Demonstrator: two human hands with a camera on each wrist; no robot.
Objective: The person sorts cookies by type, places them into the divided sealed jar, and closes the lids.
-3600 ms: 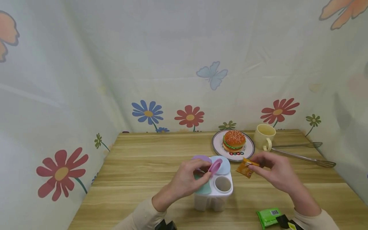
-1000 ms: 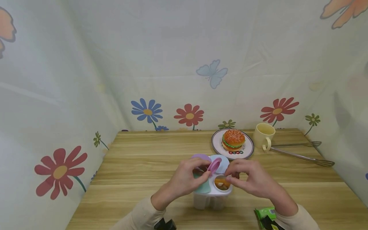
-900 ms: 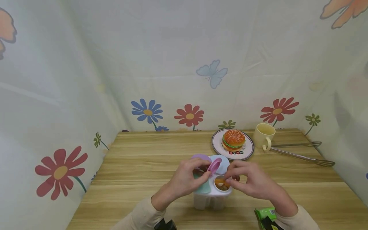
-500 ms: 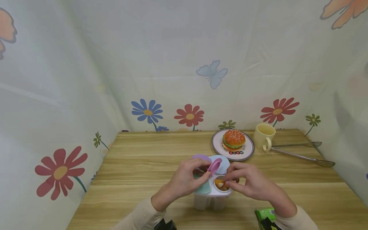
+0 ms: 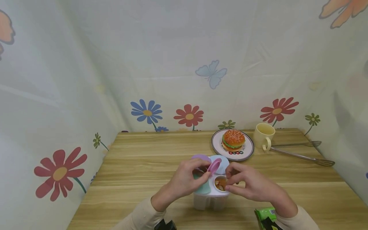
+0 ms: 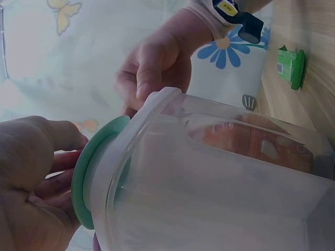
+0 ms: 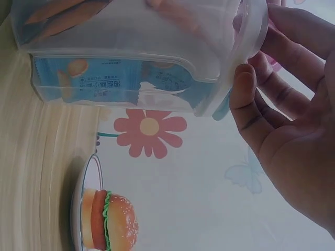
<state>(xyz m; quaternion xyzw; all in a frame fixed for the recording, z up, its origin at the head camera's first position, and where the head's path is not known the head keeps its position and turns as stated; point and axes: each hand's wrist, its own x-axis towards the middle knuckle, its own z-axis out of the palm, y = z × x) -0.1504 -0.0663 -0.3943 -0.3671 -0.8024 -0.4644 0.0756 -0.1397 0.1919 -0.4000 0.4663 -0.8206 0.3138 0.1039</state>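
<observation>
A clear container [image 5: 211, 203] with a white top stands on the table, with purple [image 5: 201, 157], blue [image 5: 222, 163] and green lids [image 5: 203, 189] on it. My left hand [image 5: 185, 179] pinches a pink lid [image 5: 215, 165], tilted up above the top. An orange snack packet [image 5: 220, 183] lies in the round uncovered opening at the front right. Beside that opening is my right hand [image 5: 253, 183], its thumb touching the white rim in the right wrist view; nothing shows between its fingers. Blue packets [image 7: 104, 81] fill another compartment. The pink lid is mostly hidden in the wrist views.
Behind the container, a plate [image 5: 217, 147] carries a toy-like hamburger [image 5: 233, 140]. A yellow mug [image 5: 262, 137] stands to its right, with long metal utensils [image 5: 299, 155] beyond. Close to my right sleeve lies a green packet [image 5: 265, 214]. Patterned cloth [image 5: 169, 70] surrounds the table.
The right hand brought the orange packet from the right into the opening and pushed it down. Its fingers have now come off the packet to the rim. The left hand stays with the pink lid.
</observation>
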